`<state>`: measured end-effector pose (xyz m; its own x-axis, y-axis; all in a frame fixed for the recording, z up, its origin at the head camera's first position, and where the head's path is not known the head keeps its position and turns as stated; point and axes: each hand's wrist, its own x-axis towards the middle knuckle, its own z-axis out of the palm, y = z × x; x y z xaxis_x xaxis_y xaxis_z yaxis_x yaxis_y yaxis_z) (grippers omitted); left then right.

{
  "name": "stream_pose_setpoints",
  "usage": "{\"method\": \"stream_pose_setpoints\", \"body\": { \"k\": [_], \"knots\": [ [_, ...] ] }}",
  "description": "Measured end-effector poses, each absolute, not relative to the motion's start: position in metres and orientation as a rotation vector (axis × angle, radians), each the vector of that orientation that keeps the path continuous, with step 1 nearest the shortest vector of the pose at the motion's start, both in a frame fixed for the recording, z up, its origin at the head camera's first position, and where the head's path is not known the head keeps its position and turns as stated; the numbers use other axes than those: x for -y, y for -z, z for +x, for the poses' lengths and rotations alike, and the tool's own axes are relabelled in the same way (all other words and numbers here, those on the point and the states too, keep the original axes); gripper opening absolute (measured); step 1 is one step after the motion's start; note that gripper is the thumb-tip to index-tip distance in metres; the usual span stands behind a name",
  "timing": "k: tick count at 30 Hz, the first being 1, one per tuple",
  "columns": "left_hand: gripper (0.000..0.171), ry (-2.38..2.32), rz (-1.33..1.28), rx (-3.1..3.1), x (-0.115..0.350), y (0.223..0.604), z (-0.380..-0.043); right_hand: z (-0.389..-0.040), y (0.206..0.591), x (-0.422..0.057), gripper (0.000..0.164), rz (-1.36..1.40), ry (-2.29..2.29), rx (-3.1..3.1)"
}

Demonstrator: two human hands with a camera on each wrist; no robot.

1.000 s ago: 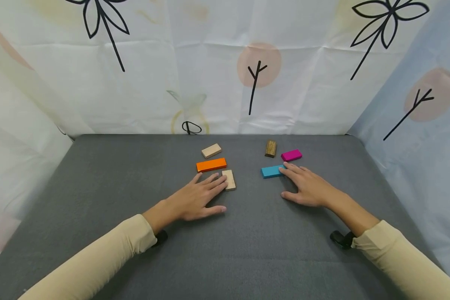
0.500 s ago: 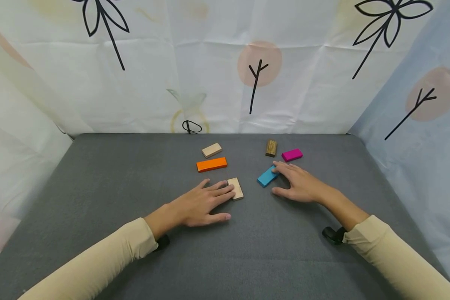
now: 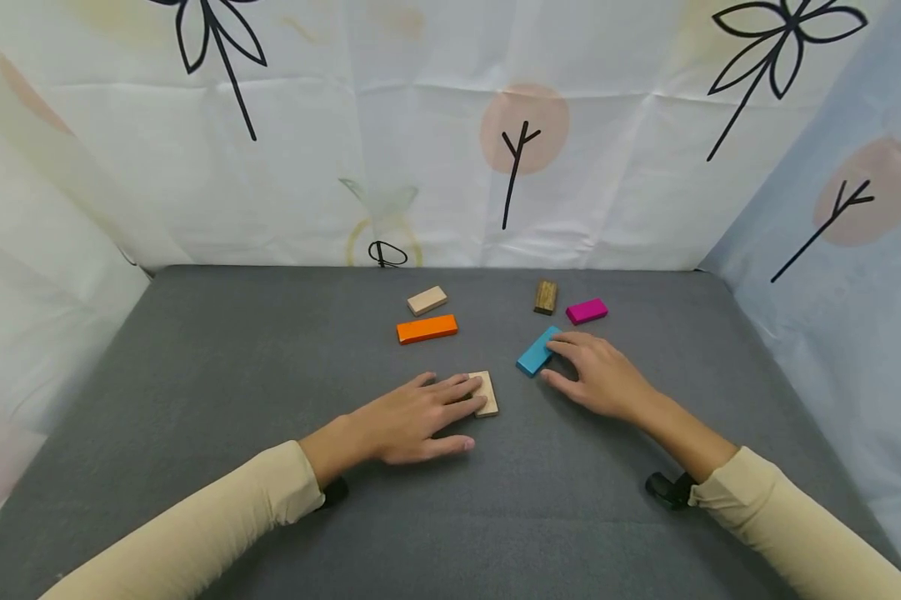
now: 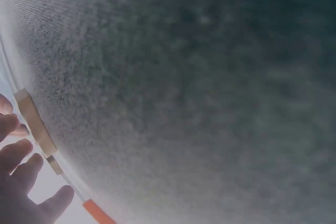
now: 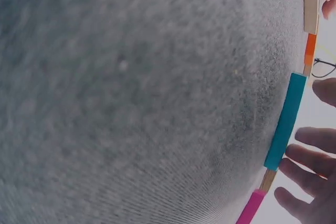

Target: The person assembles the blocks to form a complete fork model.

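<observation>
In the head view my left hand (image 3: pixel 420 417) lies with its fingers spread, fingertips resting on a pale wooden block (image 3: pixel 487 394). The thumb stands apart from the block. My right hand (image 3: pixel 603 375) reaches the blue block (image 3: pixel 538 352) from the right, its fingertips at the block's far right end. Its thumb is apart from the blue block, nearer to me. In the right wrist view the blue block (image 5: pixel 286 121) shows its long side beside the fingers. The left wrist view shows the pale block (image 4: pixel 34 121) next to the left fingers.
Behind the hands lie an orange block (image 3: pixel 427 329) and a second pale block (image 3: pixel 427 301) on the left. A dark brown block (image 3: pixel 545 297) and a magenta block (image 3: pixel 587 312) lie on the right. Printed white cloth (image 3: pixel 435 125) hangs beyond the grey table (image 3: pixel 255 333).
My left hand has slid the pale block toward me and to the right. The blue block has turned to a slant and shifted slightly left and nearer under my right hand.
</observation>
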<state>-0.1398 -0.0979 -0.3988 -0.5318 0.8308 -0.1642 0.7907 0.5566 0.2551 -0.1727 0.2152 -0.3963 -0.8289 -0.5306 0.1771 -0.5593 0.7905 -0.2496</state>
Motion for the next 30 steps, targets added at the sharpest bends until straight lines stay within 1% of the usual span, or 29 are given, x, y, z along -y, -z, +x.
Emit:
{"method": "stream_pose_setpoints", "body": {
  "k": [6, 9, 18, 30],
  "knots": [
    [0.068, -0.204, 1.350, -2.519, 0.093, 0.400, -0.141, -0.177, 0.395, -0.209, 0.051, 0.845, -0.562, 2.985],
    [0.068, -0.206, 1.378, -2.507, 0.091, 0.400, -0.141, -0.181, 0.395, -0.207, 0.049, 0.857, -0.626, 2.994],
    [0.068, -0.187, 1.472, -2.439, 0.081, 0.397, -0.139, -0.192, 0.396, -0.210, 0.045, 0.988, -0.758, 2.946],
    [0.067, -0.154, 1.541, -2.428, 0.073, 0.398, -0.136, -0.196, 0.395, -0.198, 0.045, 1.147, -0.820, 2.935]
  ]
}}
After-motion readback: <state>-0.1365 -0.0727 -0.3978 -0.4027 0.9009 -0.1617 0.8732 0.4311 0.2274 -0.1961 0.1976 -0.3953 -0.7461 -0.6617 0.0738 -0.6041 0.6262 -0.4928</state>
